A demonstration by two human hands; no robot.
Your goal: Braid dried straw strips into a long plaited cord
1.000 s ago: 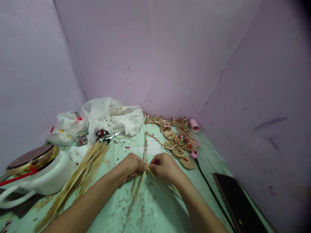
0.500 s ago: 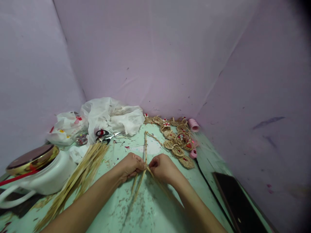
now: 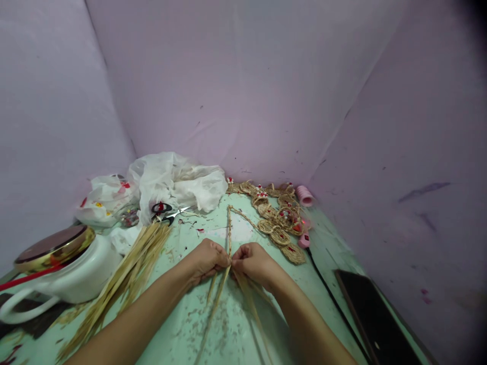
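A thin straw braid [image 3: 229, 230] runs from the coiled straw pieces down to my hands at the middle of the table. My left hand [image 3: 208, 258] pinches the braid's lower end from the left, fingers closed. Close against it, my right hand [image 3: 251, 262] is closed on straw strands at the same spot. Loose straw strands [image 3: 217, 299] hang toward me below the left hand, and more strands [image 3: 251, 304] trail under the right. The fingertips hide the exact crossing of the strands.
Left lie a straw bundle [image 3: 117, 279], scissors [image 3: 169, 215], plastic bags [image 3: 175, 182] and a white handled pot [image 3: 76, 279]. Coiled straw pieces [image 3: 279, 235] with red and white beads, a pink spool [image 3: 304, 196], a black cable [image 3: 327, 294] and a dark flat phone-like object [image 3: 375, 319] are right.
My right hand has shifted slightly left, against the left fingers. The strands beneath it have swung and now hang more toward me. The left hand keeps its pinch.
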